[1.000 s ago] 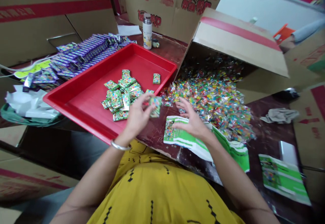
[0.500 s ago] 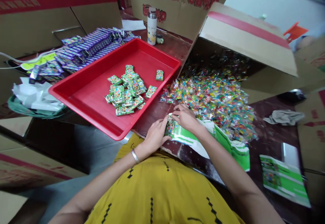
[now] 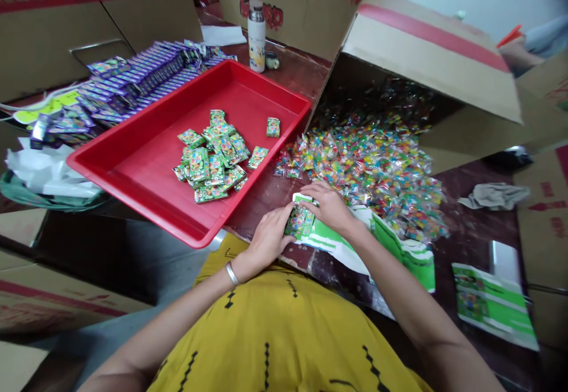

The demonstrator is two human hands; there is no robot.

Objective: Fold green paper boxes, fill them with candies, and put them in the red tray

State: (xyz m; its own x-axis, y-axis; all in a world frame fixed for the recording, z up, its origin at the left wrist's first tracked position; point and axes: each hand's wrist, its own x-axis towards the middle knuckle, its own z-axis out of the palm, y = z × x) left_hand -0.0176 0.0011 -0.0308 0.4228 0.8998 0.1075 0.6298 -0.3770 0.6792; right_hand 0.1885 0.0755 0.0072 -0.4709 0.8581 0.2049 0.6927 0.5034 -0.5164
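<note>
My left hand (image 3: 269, 239) and my right hand (image 3: 327, 205) are both closed on the top flat green carton (image 3: 302, 221) of a stack of green-and-white printed carton blanks (image 3: 350, 244) at the table's near edge. The left fingers pinch its left end and the right fingers press on its upper edge. Just beyond them lies a heap of small colourful wrapped sweets (image 3: 373, 173), spilling out of a tipped cardboard box (image 3: 426, 60). To the left a red tray (image 3: 146, 167) holds a pile of small filled green boxes (image 3: 213, 158).
Rows of purple boxes (image 3: 142, 81) lie behind the tray, with crumpled white paper (image 3: 44, 173) at the far left. A thermos bottle (image 3: 256, 37) stands at the back. More green carton blanks (image 3: 492, 306) and a grey cloth (image 3: 492, 195) lie on the right. Large cardboard boxes surround the table.
One second ago my left hand held a small green box over the tray's edge. That box is gone from it, and both hands have come down onto the flat cartons.
</note>
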